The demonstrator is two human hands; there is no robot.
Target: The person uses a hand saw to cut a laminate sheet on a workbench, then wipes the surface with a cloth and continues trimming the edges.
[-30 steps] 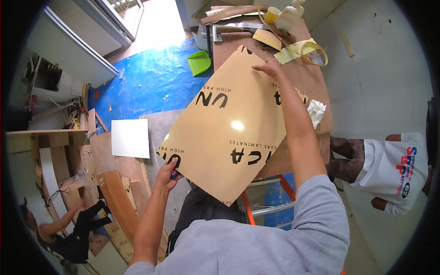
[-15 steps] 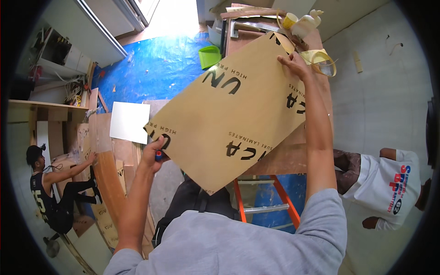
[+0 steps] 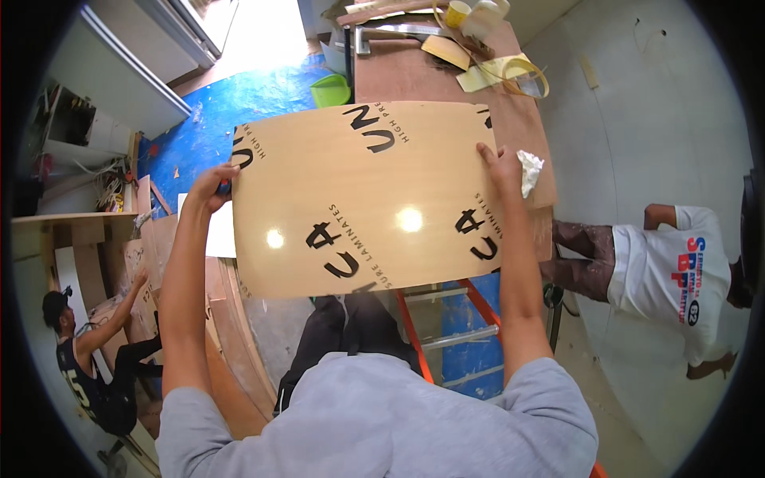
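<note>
Recorder: Position of the tan sheet [image 3: 358, 199]?

Operator: From my remote station I see it held out before the wearer's body, marked face toward the head camera, two bright glare spots on it. In view it overlaps part of the brown tabletop [image 3: 390, 80]; I cannot tell whether its underside touches.

Recorder: Left grip [image 3: 210, 189]?

Operator: Closed on the sheet's left edge, near the upper corner. I note a small blue item [image 3: 225, 187] at the fingers, mostly hidden.

Recorder: Right grip [image 3: 504, 171]?

Operator: Closed on the right edge, thumb on the face; I cannot see the fingertips behind. Crumpled white paper [image 3: 529, 173] lies on the tabletop just beside that hand.

Recorder: Surroundings?

Operator: I log an angled metal tool [image 3: 363, 41] and a yellow cup [image 3: 457, 14] at the far end of the tabletop. Green dustpan [image 3: 331, 92] beside it, blue covering [image 3: 227, 103] on the floor. Orange ladder [image 3: 483, 305] below the sheet's lower edge. White panel [image 3: 221, 233] partly behind the left forearm. One co-worker [image 3: 89, 366] at far left, dark sleeveless top; another [image 3: 657, 267] at far right, white shirt.
</note>
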